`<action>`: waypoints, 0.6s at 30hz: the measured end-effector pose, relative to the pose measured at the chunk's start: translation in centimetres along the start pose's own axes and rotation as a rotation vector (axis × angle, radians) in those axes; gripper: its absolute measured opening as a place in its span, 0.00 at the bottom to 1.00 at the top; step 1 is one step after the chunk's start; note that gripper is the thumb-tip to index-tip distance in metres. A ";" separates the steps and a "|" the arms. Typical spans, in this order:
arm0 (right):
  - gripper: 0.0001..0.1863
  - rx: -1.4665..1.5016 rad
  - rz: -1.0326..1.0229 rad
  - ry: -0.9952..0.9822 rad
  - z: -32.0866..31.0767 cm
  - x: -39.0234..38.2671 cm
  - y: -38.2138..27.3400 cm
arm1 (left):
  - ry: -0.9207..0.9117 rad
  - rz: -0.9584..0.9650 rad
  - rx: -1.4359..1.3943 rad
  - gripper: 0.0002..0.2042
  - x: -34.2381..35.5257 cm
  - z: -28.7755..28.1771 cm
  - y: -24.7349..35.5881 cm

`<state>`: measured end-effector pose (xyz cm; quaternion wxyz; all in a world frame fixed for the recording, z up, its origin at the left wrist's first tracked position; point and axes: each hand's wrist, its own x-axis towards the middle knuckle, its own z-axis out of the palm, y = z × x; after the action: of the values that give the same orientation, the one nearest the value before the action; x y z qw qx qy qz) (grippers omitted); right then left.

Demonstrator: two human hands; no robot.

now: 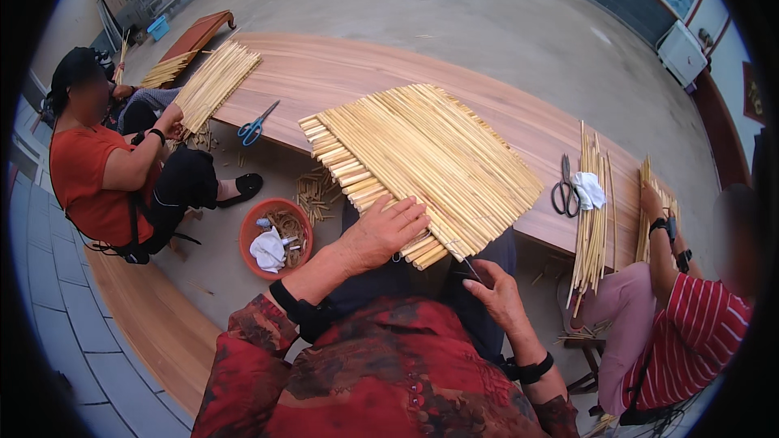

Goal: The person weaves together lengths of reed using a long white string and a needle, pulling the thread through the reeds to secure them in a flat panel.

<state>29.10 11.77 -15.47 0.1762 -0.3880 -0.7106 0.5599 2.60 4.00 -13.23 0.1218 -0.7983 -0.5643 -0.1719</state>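
Note:
A mat of straw-coloured reed stalks (pixel 430 162) lies in front of me, partly on the table and partly over my lap. The stalks run side by side, with a row of cut ends stepping along the left edge. On its near left part rests my left hand (pixel 385 231), fingers stretched out and pressing on the stalks. At the mat's near corner, my right hand (pixel 499 296) is closed around a thin dark tool (pixel 471 267), whose tip meets the edge there. Its kind is not clear, as the fingers hide most of it.
A long wooden table (pixel 324 65) crosses ahead, bearing blue-handled scissors (pixel 258 123), black scissors (pixel 565 186), a white cloth (pixel 588 191) and loose reeds (pixel 595 243). A red basin (pixel 249 251) with twine stands on the floor. People work at left (pixel 105 162) and right (pixel 690 316).

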 end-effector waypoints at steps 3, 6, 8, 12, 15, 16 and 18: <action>0.19 0.328 0.096 -0.219 1.3 1.1 0.0 | -0.013 0.022 0.006 0.18 0.3 -0.2 0.0; 0.13 0.271 0.182 -0.343 0.3 0.1 -3.4 | -0.041 0.021 -0.014 0.18 0.3 0.0 -0.1; 0.11 0.246 0.133 -0.306 -2.3 -1.0 -5.9 | -0.078 -0.001 -0.006 0.17 0.1 -0.3 -0.1; 0.11 0.107 -0.010 -0.137 -9.3 -4.2 -8.4 | -0.085 -0.038 -0.049 0.19 -0.3 -0.4 -0.2; 0.11 0.148 -0.033 0.037 -15.1 -8.4 -9.3 | -0.069 -0.015 -0.084 0.19 -0.1 -0.3 -0.2; 0.11 0.178 -0.085 0.082 -17.0 -9.9 -9.3 | -0.087 -0.025 -0.069 0.19 -0.2 -0.4 -0.2; 0.10 0.134 -0.124 0.162 -19.9 -13.2 -9.7 | -0.115 -0.030 -0.066 0.20 0.1 -0.5 -0.2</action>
<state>47.70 14.27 2.22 0.2928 -0.3743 -0.6778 0.5610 2.35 3.91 -12.74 0.0601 -0.8019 -0.5762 -0.1461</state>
